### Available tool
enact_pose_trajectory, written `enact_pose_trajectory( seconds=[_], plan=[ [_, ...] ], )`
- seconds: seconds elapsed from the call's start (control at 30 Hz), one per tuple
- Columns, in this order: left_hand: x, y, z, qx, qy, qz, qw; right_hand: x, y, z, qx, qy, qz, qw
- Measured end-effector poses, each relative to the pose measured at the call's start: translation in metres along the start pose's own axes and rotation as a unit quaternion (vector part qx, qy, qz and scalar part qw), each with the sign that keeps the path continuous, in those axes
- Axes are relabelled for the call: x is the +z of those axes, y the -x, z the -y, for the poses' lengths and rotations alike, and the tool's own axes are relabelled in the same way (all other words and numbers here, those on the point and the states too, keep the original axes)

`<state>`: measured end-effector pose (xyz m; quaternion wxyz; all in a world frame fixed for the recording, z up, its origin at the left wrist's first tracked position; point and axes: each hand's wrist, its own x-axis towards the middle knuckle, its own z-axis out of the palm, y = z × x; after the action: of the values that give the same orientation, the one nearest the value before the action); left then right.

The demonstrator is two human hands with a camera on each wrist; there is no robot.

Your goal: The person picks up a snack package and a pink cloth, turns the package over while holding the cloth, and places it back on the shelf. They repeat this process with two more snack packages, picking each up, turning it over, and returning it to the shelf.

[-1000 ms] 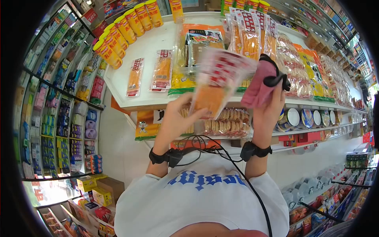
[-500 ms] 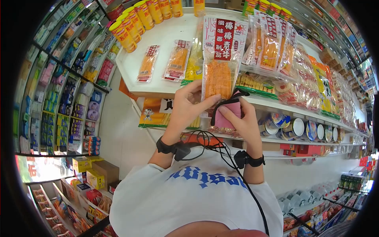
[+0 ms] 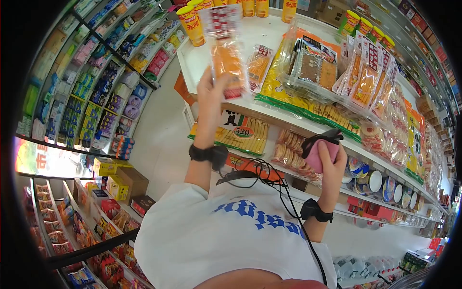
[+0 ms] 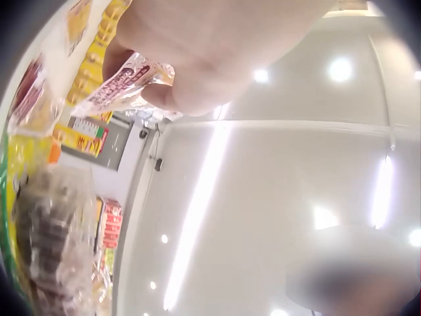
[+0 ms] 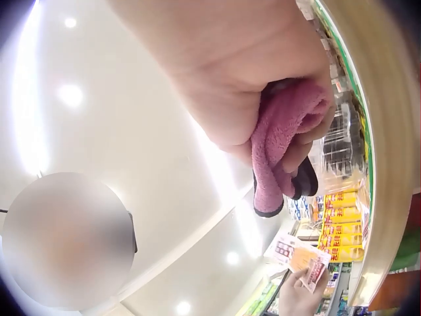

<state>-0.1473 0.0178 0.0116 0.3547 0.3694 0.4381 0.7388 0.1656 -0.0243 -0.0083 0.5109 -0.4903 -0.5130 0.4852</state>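
My left hand point(image 3: 210, 96) pinches a clear snack packet point(image 3: 228, 60) of orange strips by its lower end, thumb in front. The packet is tilted and blurred over the left part of the white display shelf point(image 3: 193, 65). In the left wrist view the fingers of the left hand point(image 4: 217, 46) grip the packet's edge point(image 4: 125, 85). My right hand point(image 3: 333, 171) holds a bunched pink cloth point(image 3: 315, 156) with black edging in front of the shelf's edge. In the right wrist view, fingers curl round the fuzzy cloth point(image 5: 283, 141). Another such packet point(image 3: 260, 67) lies beside the held one.
Yellow canisters point(image 3: 191, 26) line the back of the shelf. A clear plastic tray point(image 3: 292, 79) and upright packets point(image 3: 370, 72) stand to the right, near a large yellow bag point(image 3: 279, 91). Below is a lower shelf with bagged snacks point(image 3: 240, 135). Black cables point(image 3: 264, 171) cross my shirt.
The cloth was against the packet's lower end half a second ago; now the two are apart. My left hand has carried the packet left over the shelf, while the right drew away rightward with the cloth.
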Motion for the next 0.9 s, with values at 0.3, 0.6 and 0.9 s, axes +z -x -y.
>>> enact_pose_trajectory(
  seconds=[0.3,0.6,0.9],
  plan=[
    [-0.088,-0.084,0.044,0.02,-0.229,-0.092,0.969,-0.006,0.006,-0.002,0.005,-0.037,-0.028,0.999],
    [-0.12,-0.105,0.094,0.116,-0.617,-0.05,0.777,-0.012,0.005,-0.008,-0.007,-0.038,-0.041,0.998],
    [-0.115,-0.097,0.097,0.153,-0.617,0.06,0.77,-0.012,0.005,-0.006,0.003,-0.048,-0.044,0.998]
  ],
)
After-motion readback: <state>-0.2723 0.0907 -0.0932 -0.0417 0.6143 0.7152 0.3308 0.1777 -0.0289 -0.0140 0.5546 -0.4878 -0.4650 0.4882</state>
